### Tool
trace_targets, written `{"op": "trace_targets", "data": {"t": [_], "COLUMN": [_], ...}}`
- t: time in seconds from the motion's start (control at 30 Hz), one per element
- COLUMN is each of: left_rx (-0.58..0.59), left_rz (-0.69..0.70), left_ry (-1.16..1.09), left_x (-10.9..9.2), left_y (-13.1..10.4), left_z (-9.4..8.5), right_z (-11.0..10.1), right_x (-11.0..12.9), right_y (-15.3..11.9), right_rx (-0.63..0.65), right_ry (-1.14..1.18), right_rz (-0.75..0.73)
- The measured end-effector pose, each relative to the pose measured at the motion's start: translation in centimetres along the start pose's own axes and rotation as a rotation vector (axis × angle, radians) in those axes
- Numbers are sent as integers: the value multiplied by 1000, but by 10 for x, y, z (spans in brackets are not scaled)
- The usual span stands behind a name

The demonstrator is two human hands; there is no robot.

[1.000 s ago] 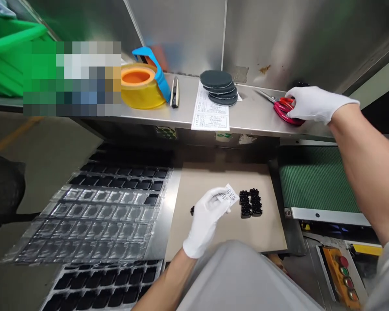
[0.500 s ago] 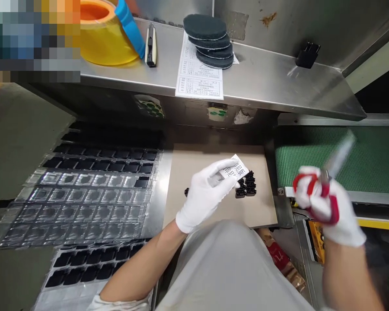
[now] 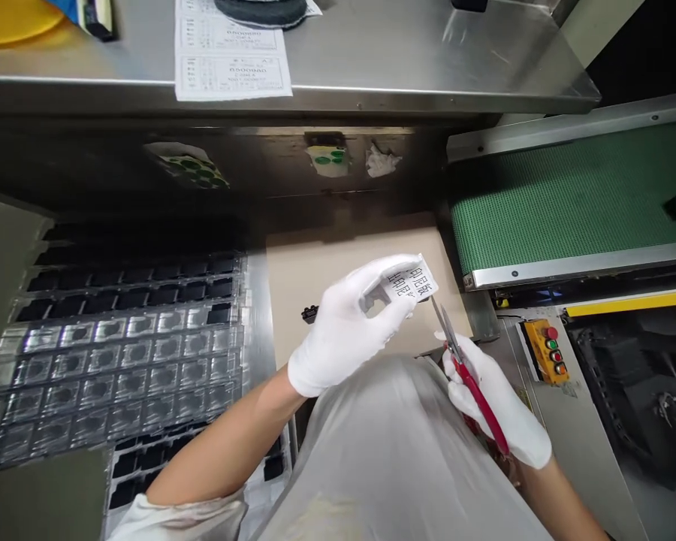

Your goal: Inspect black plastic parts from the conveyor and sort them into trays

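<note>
My left hand (image 3: 352, 323), in a white glove, pinches a white label (image 3: 414, 280) with dark printed characters above the beige board (image 3: 293, 263). My right hand (image 3: 493, 394), also gloved, is wrapped round red-handled scissors (image 3: 470, 383). Their narrow blades are slightly apart and point up and left, with the tips just below the label's right edge. A small black part (image 3: 309, 313) lies on the board left of my left hand.
Clear plastic trays (image 3: 113, 361), some pockets holding black pieces, lie at the left. A steel shelf (image 3: 372, 68) with printed sheets (image 3: 233, 75) crosses the top. At the right are a green conveyor belt (image 3: 574, 188) and a yellow button box (image 3: 546, 351).
My right hand has come left and down with the scissors, from beside the belt to near the label. The view has shifted right. The black parts beyond the label are no longer visible.
</note>
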State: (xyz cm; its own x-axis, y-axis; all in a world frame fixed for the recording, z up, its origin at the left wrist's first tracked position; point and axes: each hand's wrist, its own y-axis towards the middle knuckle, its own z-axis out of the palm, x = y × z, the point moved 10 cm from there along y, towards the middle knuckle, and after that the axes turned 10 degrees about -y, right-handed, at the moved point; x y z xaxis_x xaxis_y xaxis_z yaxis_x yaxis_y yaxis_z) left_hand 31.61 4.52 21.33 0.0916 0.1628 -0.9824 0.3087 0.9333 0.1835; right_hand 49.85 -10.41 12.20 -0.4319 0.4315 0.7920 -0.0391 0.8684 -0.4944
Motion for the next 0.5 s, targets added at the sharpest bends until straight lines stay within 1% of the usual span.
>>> {"op": "trace_targets", "data": {"t": [0.13,0.27,0.5], "left_rx": [-21,-32,26], "left_rz": [5,19,-24], "left_ry": [21,-13,-46], "left_x": [1,4,5], "left_y": [-11,-19,-20], "left_z": [-5,-9,-7], "right_z": [12,19,16], "right_x": [12,19,33], "right_y": [2,6,10], "right_rx": [95,134,105], "right_ry": [14,-17,-60], "right_rz": [11,-8,-33]}}
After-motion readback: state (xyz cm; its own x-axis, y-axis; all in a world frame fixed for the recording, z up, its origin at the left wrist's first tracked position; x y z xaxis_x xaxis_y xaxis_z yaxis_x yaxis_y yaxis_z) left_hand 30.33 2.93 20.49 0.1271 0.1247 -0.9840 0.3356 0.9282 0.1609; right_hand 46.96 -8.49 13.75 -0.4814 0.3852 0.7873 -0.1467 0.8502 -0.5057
